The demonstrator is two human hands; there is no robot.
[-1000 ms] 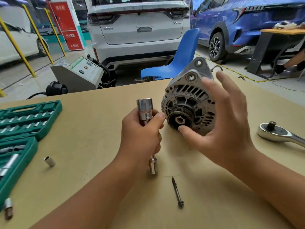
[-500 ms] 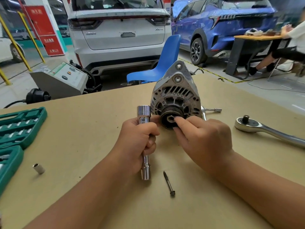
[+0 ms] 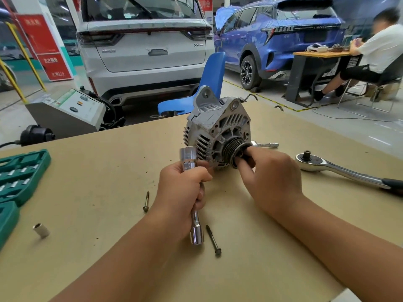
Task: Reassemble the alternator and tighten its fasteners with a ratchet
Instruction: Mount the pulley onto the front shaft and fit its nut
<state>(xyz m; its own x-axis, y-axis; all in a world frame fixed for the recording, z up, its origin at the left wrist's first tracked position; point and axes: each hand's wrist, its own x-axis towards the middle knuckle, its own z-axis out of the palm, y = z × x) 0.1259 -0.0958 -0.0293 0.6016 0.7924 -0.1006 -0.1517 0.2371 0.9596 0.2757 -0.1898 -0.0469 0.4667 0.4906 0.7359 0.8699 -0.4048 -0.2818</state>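
while the right hand [image 3: 272, 177] pinches the pulley [image 3: 236, 150] of the alternator [image 3: 214, 131] near the tabletop's [image 3: 98, 192] far edge and the left hand [image 3: 183, 190] grips a socket extension [image 3: 190, 162], the propped housing could roll, scattering two loose bolts [image 3: 213, 239].

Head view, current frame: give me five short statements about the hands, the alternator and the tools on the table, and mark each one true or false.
1. The left hand grips the long socket tool. True.
2. The ratchet is in the right hand. False: it lies on the table, to the right of that hand, untouched.
3. The right hand's fingers are at the pulley of the alternator. True.
4. Both loose bolts are threaded into the alternator. False: one bolt lies left of the left hand, the other bolt beside the tool's lower end.
5. A small loose socket lies on the table near the green tool case. True.
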